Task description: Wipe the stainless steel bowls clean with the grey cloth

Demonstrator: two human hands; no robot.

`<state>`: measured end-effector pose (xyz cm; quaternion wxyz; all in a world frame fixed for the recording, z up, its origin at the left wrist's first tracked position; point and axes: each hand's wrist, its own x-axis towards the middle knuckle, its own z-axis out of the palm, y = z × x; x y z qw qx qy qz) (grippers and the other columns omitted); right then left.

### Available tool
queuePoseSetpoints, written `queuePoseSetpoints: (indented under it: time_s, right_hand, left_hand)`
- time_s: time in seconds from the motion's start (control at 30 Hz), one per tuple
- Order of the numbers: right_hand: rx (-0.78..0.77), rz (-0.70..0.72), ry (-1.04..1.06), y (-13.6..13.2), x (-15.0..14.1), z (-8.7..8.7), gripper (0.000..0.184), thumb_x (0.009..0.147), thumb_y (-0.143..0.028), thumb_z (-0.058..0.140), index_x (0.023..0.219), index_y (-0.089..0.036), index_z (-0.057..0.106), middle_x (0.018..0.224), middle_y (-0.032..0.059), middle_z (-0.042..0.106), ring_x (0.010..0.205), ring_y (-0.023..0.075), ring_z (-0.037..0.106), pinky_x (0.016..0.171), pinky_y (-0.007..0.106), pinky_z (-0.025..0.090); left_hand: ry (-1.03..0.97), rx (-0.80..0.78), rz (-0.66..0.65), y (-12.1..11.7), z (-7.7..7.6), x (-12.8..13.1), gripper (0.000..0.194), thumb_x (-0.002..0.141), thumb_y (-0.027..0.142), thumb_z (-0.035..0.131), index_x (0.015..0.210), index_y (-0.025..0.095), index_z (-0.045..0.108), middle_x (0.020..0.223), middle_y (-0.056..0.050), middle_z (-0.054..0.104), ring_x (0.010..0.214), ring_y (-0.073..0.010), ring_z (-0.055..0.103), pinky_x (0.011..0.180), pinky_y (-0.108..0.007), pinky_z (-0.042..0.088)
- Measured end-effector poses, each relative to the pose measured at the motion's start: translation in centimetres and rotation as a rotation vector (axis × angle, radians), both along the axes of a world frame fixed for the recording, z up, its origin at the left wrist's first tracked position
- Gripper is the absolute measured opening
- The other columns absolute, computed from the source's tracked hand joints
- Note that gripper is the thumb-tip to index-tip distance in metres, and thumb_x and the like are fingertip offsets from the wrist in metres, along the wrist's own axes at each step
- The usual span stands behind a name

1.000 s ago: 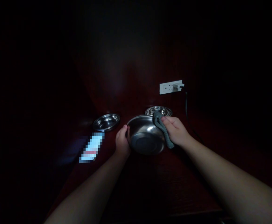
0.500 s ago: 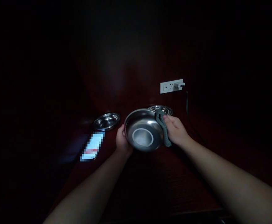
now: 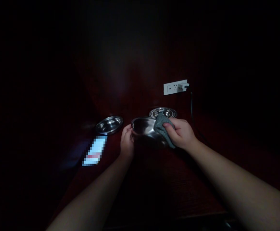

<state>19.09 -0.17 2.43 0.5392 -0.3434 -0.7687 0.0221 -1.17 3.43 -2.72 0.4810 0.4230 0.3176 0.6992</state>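
A shiny steel bowl (image 3: pixel 143 133) is held up between my hands over the dark red table. My left hand (image 3: pixel 127 141) grips its left rim, with the fingers partly hidden behind the wall. On the right side, my right hand (image 3: pixel 180 131) is closed on a grey-green cloth (image 3: pixel 162 125), pressed against the bowl's rim and outer wall. The bowl is tilted, and its lower side fades into shadow.
Left of the bowl a steel dish (image 3: pixel 110 125) rests on the table (image 3: pixel 178 183). Another stainless dish (image 3: pixel 162 112) stands behind the cloth. A lit, blurred phone screen (image 3: pixel 94 150) lies at left. On the wall, a socket plate (image 3: pixel 175 87) holds a plug with a dark cable (image 3: pixel 191 104).
The bowl has tipped so its round base no longer faces me. My right hand and the cloth have shifted slightly left, and the cloth now spreads over the rim.
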Motion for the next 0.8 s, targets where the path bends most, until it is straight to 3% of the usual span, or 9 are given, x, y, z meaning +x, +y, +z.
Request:
queuePoseSetpoints:
  time_s: [0.1, 0.23, 0.4, 0.6, 0.7, 0.8]
  right_hand:
    - [0.022, -0.016, -0.102, -0.2, -0.1, 0.0, 0.037, 0.090, -0.034, 0.047, 0.056, -0.021, 0.041, 0.051, -0.0035, 0.040, 0.047, 0.0099, 0.038, 0.050, 0.025, 0.029]
    - [0.073, 0.013, -0.211, -0.2, -0.2, 0.0, 0.038, 0.089, -0.036, 0.048, 0.055, -0.021, 0.039, 0.052, -0.0032, 0.039, 0.049, 0.0103, 0.038, 0.051, 0.025, 0.028]
    - [0.137, 0.037, -0.212, -0.4, -0.3, 0.1, 0.037, 0.090, -0.034, 0.047, 0.057, -0.021, 0.038, 0.053, -0.0035, 0.038, 0.049, 0.0103, 0.038, 0.051, 0.025, 0.028]
    - [0.054, 0.038, -0.126, -0.4, -0.3, 0.1, 0.034, 0.091, -0.033, 0.046, 0.059, -0.021, 0.039, 0.055, -0.0031, 0.040, 0.050, 0.0108, 0.040, 0.051, 0.026, 0.030]
    - [0.005, -0.007, -0.009, -0.2, -0.2, 0.0, 0.032, 0.092, -0.033, 0.044, 0.063, -0.021, 0.043, 0.057, -0.0022, 0.044, 0.053, 0.0117, 0.043, 0.053, 0.026, 0.033]
    - [-0.064, -0.058, 0.137, 0.3, 0.1, 0.0, 0.032, 0.094, -0.037, 0.042, 0.068, -0.020, 0.049, 0.062, -0.0010, 0.050, 0.057, 0.0129, 0.047, 0.056, 0.026, 0.036]
  left_hand:
    - [0.167, 0.062, 0.100, -0.9, 0.7, -0.2, 0.025, 0.085, 0.039, 0.052, 0.095, 0.020, 0.066, 0.093, -0.003, 0.068, 0.087, -0.0159, 0.062, 0.076, -0.025, 0.046]
    - [0.347, 0.065, 0.242, -2.3, 2.0, -0.3, 0.036, 0.088, 0.045, 0.048, 0.070, 0.018, 0.062, 0.066, -0.001, 0.060, 0.062, -0.0136, 0.054, 0.060, -0.025, 0.042]
    - [0.222, -0.049, 0.347, -3.2, 2.9, -0.1, 0.032, 0.080, 0.043, 0.058, 0.059, 0.018, 0.057, 0.056, 0.002, 0.053, 0.054, -0.0119, 0.050, 0.054, -0.025, 0.039]
    - [0.004, -0.218, 0.362, -2.4, 2.6, 0.1, 0.027, 0.076, 0.041, 0.065, 0.065, 0.017, 0.060, 0.061, 0.002, 0.057, 0.058, -0.0112, 0.053, 0.057, -0.024, 0.040]
    - [-0.063, -0.203, 0.215, -1.9, 2.2, 0.0, 0.036, 0.077, 0.051, 0.061, 0.068, 0.016, 0.060, 0.065, 0.000, 0.059, 0.062, -0.0118, 0.056, 0.061, -0.024, 0.042]
    - [0.048, -0.085, 0.018, -2.0, 1.9, -0.3, 0.040, 0.078, 0.053, 0.062, 0.066, 0.015, 0.059, 0.064, 0.000, 0.058, 0.059, -0.0105, 0.052, 0.058, -0.023, 0.040]
